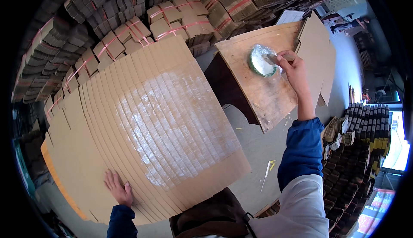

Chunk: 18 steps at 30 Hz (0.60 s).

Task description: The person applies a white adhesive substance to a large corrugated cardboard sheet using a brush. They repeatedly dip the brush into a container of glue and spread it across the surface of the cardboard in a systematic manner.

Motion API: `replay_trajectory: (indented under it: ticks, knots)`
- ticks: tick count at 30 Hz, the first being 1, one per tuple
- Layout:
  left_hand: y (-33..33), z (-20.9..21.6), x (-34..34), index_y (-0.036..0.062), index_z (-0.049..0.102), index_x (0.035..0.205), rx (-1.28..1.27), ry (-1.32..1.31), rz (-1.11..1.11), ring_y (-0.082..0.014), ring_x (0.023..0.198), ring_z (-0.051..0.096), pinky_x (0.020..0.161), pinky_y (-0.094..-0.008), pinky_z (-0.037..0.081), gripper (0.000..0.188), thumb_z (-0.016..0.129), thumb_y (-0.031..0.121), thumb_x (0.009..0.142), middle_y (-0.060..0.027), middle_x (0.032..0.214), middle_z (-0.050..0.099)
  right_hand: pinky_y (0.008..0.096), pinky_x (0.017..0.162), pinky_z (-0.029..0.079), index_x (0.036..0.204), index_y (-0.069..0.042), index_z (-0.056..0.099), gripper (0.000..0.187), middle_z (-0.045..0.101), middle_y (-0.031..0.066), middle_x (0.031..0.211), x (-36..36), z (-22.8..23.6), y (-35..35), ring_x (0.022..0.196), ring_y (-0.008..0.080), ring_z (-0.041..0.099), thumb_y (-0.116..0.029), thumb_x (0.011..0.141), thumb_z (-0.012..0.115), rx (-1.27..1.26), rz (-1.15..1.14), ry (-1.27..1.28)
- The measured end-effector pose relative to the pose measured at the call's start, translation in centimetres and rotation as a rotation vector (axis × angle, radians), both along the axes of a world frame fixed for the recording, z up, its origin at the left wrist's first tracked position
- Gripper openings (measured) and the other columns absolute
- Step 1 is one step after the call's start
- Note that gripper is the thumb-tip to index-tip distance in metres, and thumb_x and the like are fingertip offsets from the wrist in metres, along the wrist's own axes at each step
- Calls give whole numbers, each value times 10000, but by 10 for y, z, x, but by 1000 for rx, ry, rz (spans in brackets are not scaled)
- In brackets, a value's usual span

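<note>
A row of overlapping cardboard sheets lies fanned out in front of me, with wet, whitish glue spread across their exposed strips. My left hand rests flat on the near left part of the cardboard, fingers stretched out. To the right, on a wooden table, stands a round green-rimmed bowl lined with clear plastic and holding a whitish substance. My right hand is closed around the handle of a brush, whose end reaches into the bowl; its bristles cannot be made out.
The wooden table carries more flat cardboard at its right side. Strapped cardboard bundles are stacked along the back. More stacked cardboard pieces stand at the right, and scraps lie on the floor.
</note>
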<state>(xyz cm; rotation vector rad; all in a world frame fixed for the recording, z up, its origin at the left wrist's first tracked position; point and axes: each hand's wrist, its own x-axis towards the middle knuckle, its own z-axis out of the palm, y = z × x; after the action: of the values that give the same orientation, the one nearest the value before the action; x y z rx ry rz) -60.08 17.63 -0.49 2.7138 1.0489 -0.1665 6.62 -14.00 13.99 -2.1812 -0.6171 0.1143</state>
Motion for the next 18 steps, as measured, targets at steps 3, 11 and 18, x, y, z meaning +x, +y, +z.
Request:
replay_trajectory:
  ticks: [3,11,18]
  knots:
    - [2,0,-3,6,339,1495,13,13,-11,-443,1492,167,1187,-602,67,695,539,287,892,-245,1601,235,293,666,480,996,-30,693,161,661,100,765,-5,-5,-10,697,166,601,-163,905,678,-178,-12,-8]
    - [4,-4,-7,6,343,1497,45,-2,-23,-441,1491,173,1187,-593,68,689,522,314,907,-243,1599,244,337,630,466,982,-37,700,170,623,144,728,12,-56,-6,634,197,572,-178,889,685,-248,-1,-44]
    - [2,-8,-6,4,347,1491,52,-25,-36,-451,1487,174,1187,-592,71,682,515,312,907,-246,1596,249,319,644,490,978,-45,707,169,613,131,669,22,-80,-20,621,189,592,-182,880,696,-206,64,-95]
